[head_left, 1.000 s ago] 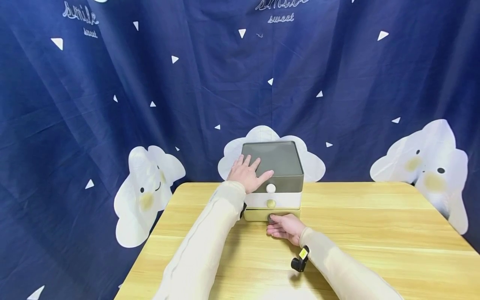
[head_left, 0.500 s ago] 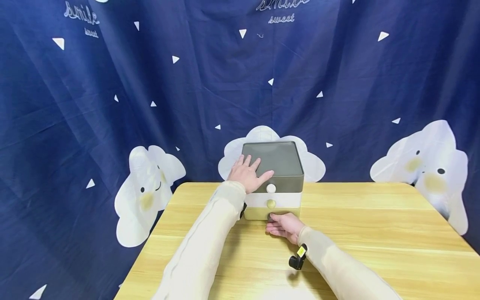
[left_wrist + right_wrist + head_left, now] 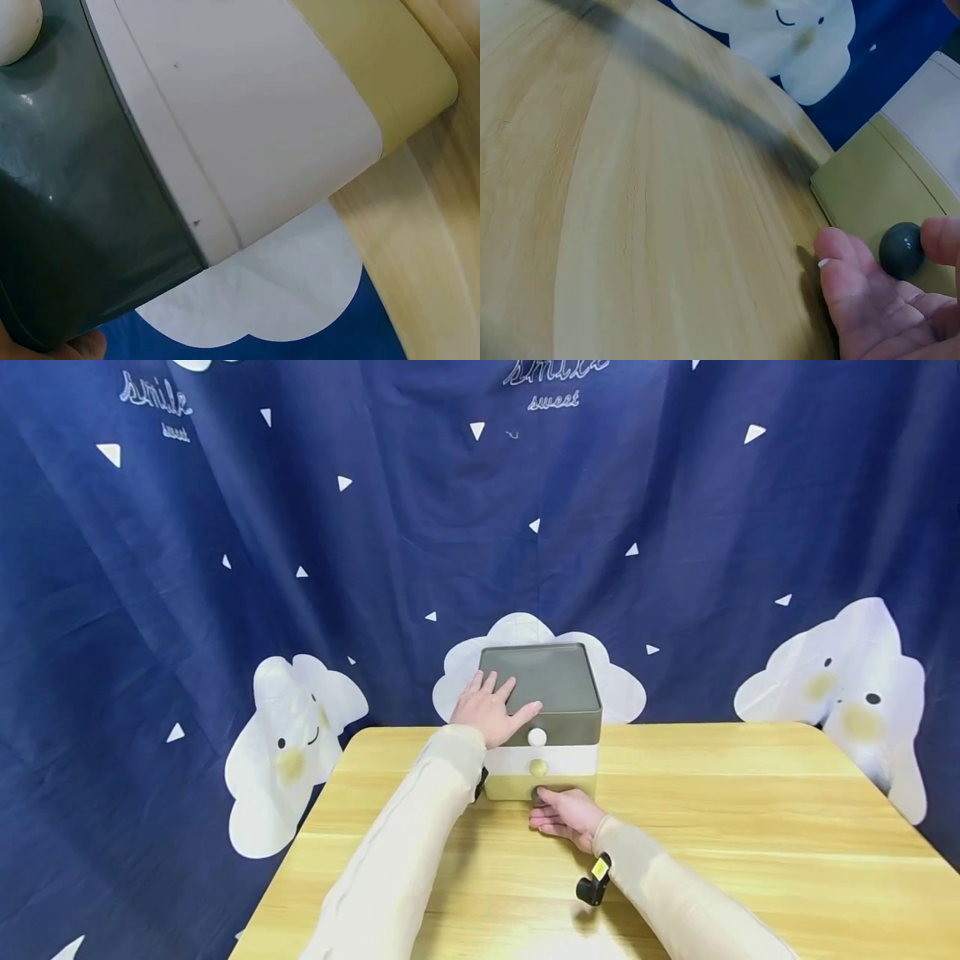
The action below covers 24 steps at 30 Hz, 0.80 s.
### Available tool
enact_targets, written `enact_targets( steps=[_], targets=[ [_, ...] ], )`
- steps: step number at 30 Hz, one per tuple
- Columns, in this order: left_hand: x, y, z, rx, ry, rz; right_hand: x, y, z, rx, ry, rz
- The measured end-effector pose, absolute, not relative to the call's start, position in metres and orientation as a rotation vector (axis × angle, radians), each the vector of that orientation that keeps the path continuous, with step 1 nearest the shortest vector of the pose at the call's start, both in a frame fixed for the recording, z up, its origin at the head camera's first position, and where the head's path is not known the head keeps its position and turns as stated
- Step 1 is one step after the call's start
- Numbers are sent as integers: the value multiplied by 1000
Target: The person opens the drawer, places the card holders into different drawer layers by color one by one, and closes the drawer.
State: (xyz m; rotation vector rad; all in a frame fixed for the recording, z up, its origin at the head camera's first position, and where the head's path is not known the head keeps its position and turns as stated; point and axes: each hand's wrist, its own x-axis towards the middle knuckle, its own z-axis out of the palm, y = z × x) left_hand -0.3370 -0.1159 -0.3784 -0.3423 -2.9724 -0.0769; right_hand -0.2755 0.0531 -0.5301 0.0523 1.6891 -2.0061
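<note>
A small drawer box (image 3: 555, 681) with a dark grey top tier stands on the table. Its middle tier (image 3: 567, 758) is white, and the bottom drawer (image 3: 508, 787) is yellow and sits flush. On the left of the grey lid rests my left hand (image 3: 489, 714), palm down with fingers spread; in the left wrist view only a bit of it shows at the lower corner. My right hand (image 3: 568, 817) holds the bottom drawer's dark grey knob (image 3: 901, 250) between thumb and fingers, the other fingers stretched out beneath it. A white knob (image 3: 537, 737) and a yellow knob (image 3: 537, 767) sit above.
The light wooden table (image 3: 712, 793) extends to both sides of the box. Behind it hangs a dark blue curtain (image 3: 420, 527) printed with clouds and triangles. A black wrist camera (image 3: 592, 887) sticks out from the right sleeve, low over the tabletop.
The yellow bottom drawer has slid inward with the right hand on its knob; the thin dark gap above it is gone. The left hand has stayed on the lid.
</note>
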Motion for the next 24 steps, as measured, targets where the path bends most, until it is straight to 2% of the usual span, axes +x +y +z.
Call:
enact_targets(
  steps=[10, 24],
  targets=[
    [-331, -145, -383, -345, -2727, -496, -260, 74, -514, -126, 1711, -1940],
    [-266, -202, -389, -469, -2749, -485, -228, 178, -464, -313, 2153, -1864]
  ],
)
